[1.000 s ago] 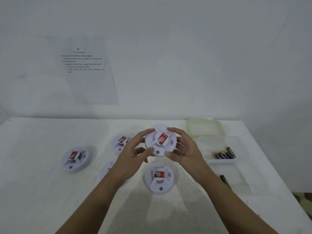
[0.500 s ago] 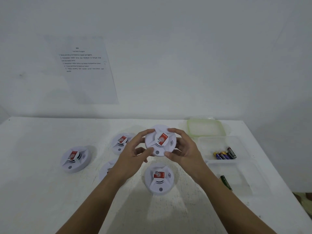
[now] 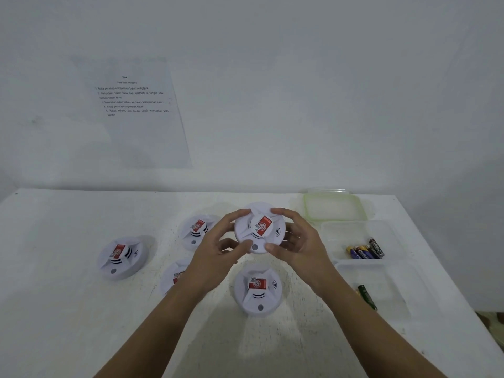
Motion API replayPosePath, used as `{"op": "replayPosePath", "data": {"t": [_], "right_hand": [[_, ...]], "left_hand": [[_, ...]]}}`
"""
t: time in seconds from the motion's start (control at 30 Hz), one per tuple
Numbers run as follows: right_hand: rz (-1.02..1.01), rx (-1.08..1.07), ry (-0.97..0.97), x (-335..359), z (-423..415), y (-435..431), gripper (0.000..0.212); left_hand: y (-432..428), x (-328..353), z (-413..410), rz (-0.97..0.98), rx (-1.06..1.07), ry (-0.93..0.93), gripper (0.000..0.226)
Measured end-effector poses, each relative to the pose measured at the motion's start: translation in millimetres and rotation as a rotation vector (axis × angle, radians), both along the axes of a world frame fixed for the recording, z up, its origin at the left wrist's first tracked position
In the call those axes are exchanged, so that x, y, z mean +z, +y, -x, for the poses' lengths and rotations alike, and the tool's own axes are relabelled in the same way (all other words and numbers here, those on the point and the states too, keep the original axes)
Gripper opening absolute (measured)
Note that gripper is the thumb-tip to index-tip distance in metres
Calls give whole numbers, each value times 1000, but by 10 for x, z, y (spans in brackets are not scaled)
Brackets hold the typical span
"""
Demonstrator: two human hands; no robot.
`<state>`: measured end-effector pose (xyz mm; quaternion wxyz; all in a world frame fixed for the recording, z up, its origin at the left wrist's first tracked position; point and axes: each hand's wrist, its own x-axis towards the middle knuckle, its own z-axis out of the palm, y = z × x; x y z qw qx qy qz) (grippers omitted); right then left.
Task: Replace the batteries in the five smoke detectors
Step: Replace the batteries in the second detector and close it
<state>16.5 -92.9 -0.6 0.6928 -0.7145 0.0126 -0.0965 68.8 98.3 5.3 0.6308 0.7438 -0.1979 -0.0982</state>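
Both hands are holding one white smoke detector (image 3: 259, 228) above the middle of the white counter (image 3: 54, 309): the left hand (image 3: 215, 252) is gripping its rim from 9 o'clock and the right hand (image 3: 297, 241) from 3 o'clock, each grip closed around the edge, thumbs pressing the near rim. A red and white sticker is showing on the detector's face, its print too small to read. Four more detectors are lying on the counter: one (image 3: 258, 289) at 6 o'clock of the held one, one (image 3: 197, 231) at 9 o'clock, one (image 3: 174, 278) partly hidden at 8 o'clock under the left forearm, and one (image 3: 121, 257) farther out toward 9 o'clock. At 3 o'clock a clear tray (image 3: 354, 230) is holding several batteries (image 3: 365, 251), one reading "EVEREADY". A green battery (image 3: 367, 297) is lying at 4 o'clock. A printed sheet (image 3: 136, 113) is hanging on the wall at 11 o'clock, its lines mostly illegible.
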Motion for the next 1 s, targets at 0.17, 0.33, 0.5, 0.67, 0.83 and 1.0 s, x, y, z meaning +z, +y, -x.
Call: {"op": "replayPosePath", "data": {"t": [0.17, 0.33, 0.5, 0.67, 0.83, 1.0], "right_hand": [[-15, -11, -3, -45, -9, -3, 58], [-57, -1, 18, -93, -40, -23, 57], [-75, 6, 32, -166, -182, -44, 56], [4, -61, 101, -259, -375, -70, 52], [172, -98, 199, -385, -543, -97, 46], [330, -110, 247, -458, -608, -119, 42]], "left_hand": [[-30, -49, -9, 13, 34, 10, 52], [-61, -72, -28, 8, 28, 6, 50], [-100, -105, -147, 9, 9, 10, 49], [-164, -249, -364, -83, 24, 12, 46], [-231, -455, -555, -201, 70, 37, 42], [-254, -576, -637, -319, 110, 87, 41]]}}
